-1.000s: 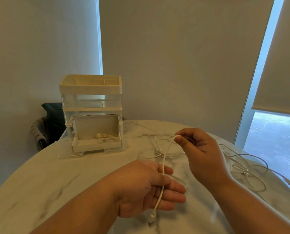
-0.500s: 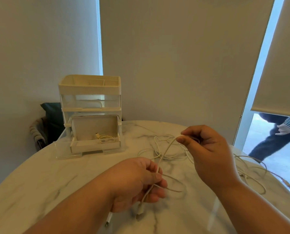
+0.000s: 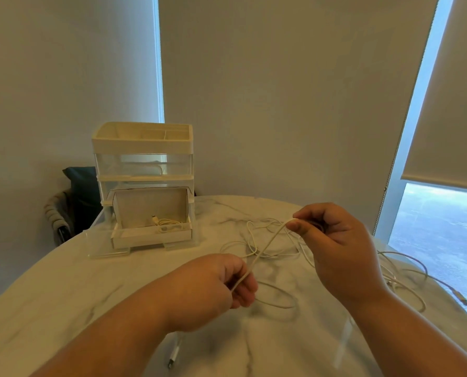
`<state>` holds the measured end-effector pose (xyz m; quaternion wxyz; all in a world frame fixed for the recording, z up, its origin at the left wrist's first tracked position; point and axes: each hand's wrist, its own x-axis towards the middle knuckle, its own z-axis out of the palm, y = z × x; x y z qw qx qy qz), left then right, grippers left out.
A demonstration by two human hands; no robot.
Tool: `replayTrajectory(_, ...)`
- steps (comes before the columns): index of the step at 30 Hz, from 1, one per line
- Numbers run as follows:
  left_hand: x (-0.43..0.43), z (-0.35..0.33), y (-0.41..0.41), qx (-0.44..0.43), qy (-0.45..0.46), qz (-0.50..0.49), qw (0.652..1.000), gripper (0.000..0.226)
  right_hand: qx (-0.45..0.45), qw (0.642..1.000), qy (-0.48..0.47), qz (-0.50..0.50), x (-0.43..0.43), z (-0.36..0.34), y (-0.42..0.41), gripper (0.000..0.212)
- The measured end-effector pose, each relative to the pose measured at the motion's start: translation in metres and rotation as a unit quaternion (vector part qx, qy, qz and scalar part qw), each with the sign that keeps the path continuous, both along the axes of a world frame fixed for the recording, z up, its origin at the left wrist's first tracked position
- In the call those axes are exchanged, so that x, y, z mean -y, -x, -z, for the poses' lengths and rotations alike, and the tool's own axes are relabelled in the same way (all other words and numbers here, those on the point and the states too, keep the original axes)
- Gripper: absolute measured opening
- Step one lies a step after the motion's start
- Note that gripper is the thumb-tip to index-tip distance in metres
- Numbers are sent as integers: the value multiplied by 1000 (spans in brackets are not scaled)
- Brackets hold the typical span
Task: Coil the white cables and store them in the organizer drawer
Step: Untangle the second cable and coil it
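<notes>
Pinches the white cable (image 3: 267, 247) between thumb and fingertips (image 3: 295, 227) of the right hand (image 3: 335, 248), centre right of the frame. Clamps the same cable lower down in the curled fingers (image 3: 244, 291) of the left hand (image 3: 213, 287), lower centre, where a second ago merely lay across an open palm. Holds the span between the two grips straight and raised off the table (image 3: 63, 281). Carries the plug (image 3: 173, 359) leftward compared with before, now at the bottom edge under the left wrist. Leaves one slack loop (image 3: 280, 304) on the marble just right of the left hand. Marks, by judgement, the change from laying out to anchoring: ready to wind the first turn, none completed yet. Leaves the remaining loose cables (image 3: 406, 273) tangled at right, well apart from the organizer (image 3: 142, 144) at upper left. Shows the drawer (image 3: 152, 236) pulled open, with one coiled cable (image 3: 168, 224) already inside.
</notes>
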<state>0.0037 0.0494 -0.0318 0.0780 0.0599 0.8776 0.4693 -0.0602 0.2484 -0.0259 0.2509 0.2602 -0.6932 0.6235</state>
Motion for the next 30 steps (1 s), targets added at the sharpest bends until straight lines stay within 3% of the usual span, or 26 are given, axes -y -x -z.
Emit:
replayTrajectory(16,10,-7,3,-222,179,-17,958,55,11,1000,-8,4,-5,-2,5,6)
replayTrajectory(23,12,-5,8,-255,211,-38,943,42,3,999,-34,0,-2,-2,-3,8)
replayTrajectory(30,17,-6,16,-186,263,-55,945,30,-49,993,-103,24,3,-7,-14,12)
